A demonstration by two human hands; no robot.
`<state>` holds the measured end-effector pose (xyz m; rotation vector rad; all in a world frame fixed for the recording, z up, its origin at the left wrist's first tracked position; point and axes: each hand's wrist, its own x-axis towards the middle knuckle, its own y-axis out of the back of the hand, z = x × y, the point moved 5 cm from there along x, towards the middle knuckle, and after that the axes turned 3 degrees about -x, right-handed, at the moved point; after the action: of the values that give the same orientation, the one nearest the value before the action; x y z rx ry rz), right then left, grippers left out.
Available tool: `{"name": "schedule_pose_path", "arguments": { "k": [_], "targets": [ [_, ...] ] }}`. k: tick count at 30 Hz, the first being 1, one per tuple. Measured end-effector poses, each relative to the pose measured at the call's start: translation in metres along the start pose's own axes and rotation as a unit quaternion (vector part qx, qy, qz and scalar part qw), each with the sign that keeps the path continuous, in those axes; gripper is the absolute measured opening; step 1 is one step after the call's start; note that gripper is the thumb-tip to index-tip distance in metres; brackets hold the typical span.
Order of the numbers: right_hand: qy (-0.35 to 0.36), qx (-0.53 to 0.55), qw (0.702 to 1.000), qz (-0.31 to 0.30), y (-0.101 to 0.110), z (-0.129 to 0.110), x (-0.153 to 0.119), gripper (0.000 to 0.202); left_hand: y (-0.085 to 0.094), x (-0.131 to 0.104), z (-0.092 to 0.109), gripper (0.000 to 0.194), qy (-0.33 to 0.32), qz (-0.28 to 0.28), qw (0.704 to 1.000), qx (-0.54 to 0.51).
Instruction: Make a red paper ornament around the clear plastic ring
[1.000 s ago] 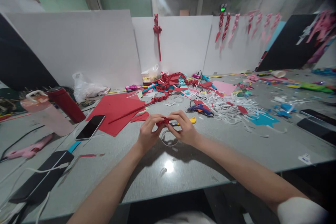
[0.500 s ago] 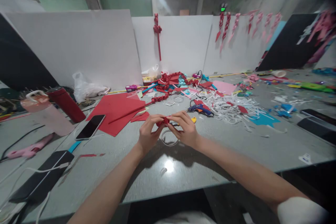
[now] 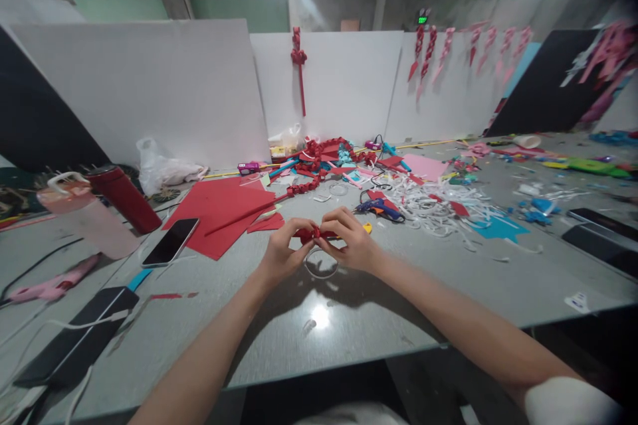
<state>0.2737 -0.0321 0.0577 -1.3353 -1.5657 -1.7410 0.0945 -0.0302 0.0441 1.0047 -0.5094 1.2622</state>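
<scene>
Both of my hands meet over the table, pinching a small folded piece of red paper [image 3: 316, 233] between fingertips and thumbs. My left hand [image 3: 283, 250] grips its left side; my right hand [image 3: 353, 243] grips its right side, and much of the paper is hidden by fingers. Just beneath lies a white ring [image 3: 321, 273] on the tabletop. The yellow end of a tool [image 3: 367, 228] pokes out behind my right fingers. Beyond my left hand are red paper sheets [image 3: 219, 206] with a long red paper strip [image 3: 242, 216] across them, its far end twisted into a braid.
A blue glue gun [image 3: 383, 208] and a heap of white paper strips [image 3: 433, 196] lie to the right. At left are a phone [image 3: 172, 242], a pink bottle [image 3: 90, 219], a red flask [image 3: 124, 196], a pink glue gun [image 3: 57, 282] and a power bank [image 3: 77, 332]. White boards [image 3: 329, 86] stand behind.
The red paper has been turned between my fingers, and more of it shows to the right. My right fingers have lifted and curled slightly; both hands remain in nearly the same place.
</scene>
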Motion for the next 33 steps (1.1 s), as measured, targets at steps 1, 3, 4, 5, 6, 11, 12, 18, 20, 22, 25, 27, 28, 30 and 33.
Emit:
{"name": "schedule_pose_path", "arguments": {
  "k": [1, 3, 4, 5, 6, 11, 12, 18, 20, 22, 25, 27, 28, 30, 33],
  "targets": [
    [-0.001, 0.011, 1.000, -0.024, -0.001, 0.001, 0.001, 0.016, -0.001, 0.000, -0.002, 0.012, 0.021, -0.021, 1.000, -0.009],
    [-0.007, 0.035, 0.997, -0.070, -0.003, 0.003, 0.001, 0.015, -0.004, 0.000, -0.005, 0.010, 0.061, -0.062, 0.996, -0.022],
    [-0.011, 0.047, 0.995, -0.090, -0.003, 0.005, 0.002, 0.014, -0.005, 0.000, -0.006, 0.009, 0.080, -0.079, 0.993, -0.027],
    [-0.018, 0.059, 0.992, -0.106, -0.004, 0.006, 0.002, 0.013, -0.006, 0.000, -0.008, 0.007, 0.101, -0.092, 0.990, -0.035],
    [-0.028, 0.073, 0.990, -0.119, -0.005, 0.009, 0.002, 0.011, -0.007, -0.001, -0.009, 0.007, 0.123, -0.103, 0.986, -0.046],
    [-0.096, 0.171, 0.967, -0.162, -0.009, 0.026, -0.001, 0.012, -0.008, 0.001, -0.013, 0.014, 0.180, -0.131, 0.971, -0.083],
    [-0.112, 0.193, 0.960, -0.172, -0.011, 0.029, -0.002, 0.016, -0.008, 0.002, -0.012, 0.016, 0.180, -0.137, 0.970, -0.084],
    [-0.260, 0.285, 0.897, -0.215, -0.023, 0.045, -0.012, 0.031, -0.008, 0.002, -0.014, 0.030, 0.229, -0.144, 0.955, -0.120],
    [-0.294, 0.309, 0.879, -0.212, -0.026, 0.047, -0.015, 0.037, -0.008, 0.001, -0.017, 0.034, 0.252, -0.142, 0.946, -0.146],
    [-0.320, 0.332, 0.863, -0.205, -0.029, 0.048, -0.017, 0.044, -0.009, -0.001, -0.020, 0.037, 0.276, -0.137, 0.936, -0.169],
    [-0.348, 0.363, 0.842, -0.195, -0.032, 0.049, -0.019, 0.050, -0.009, -0.004, -0.026, 0.040, 0.306, -0.130, 0.924, -0.189],
    [-0.359, 0.380, 0.830, -0.195, -0.033, 0.049, -0.020, 0.051, -0.009, -0.005, -0.028, 0.041, 0.317, -0.129, 0.919, -0.198],
    [-0.363, 0.387, 0.825, -0.197, -0.034, 0.050, -0.020, 0.051, -0.009, -0.006, -0.028, 0.041, 0.318, -0.129, 0.918, -0.201],
    [-0.367, 0.397, 0.816, -0.205, -0.034, 0.051, -0.020, 0.051, -0.010, -0.006, -0.029, 0.041, 0.318, -0.132, 0.917, -0.203],
    [-0.373, 0.408, 0.804, -0.216, -0.033, 0.052, -0.020, 0.051, -0.010, -0.006, -0.029, 0.042, 0.316, -0.136, 0.917, -0.201]
  ]
}}
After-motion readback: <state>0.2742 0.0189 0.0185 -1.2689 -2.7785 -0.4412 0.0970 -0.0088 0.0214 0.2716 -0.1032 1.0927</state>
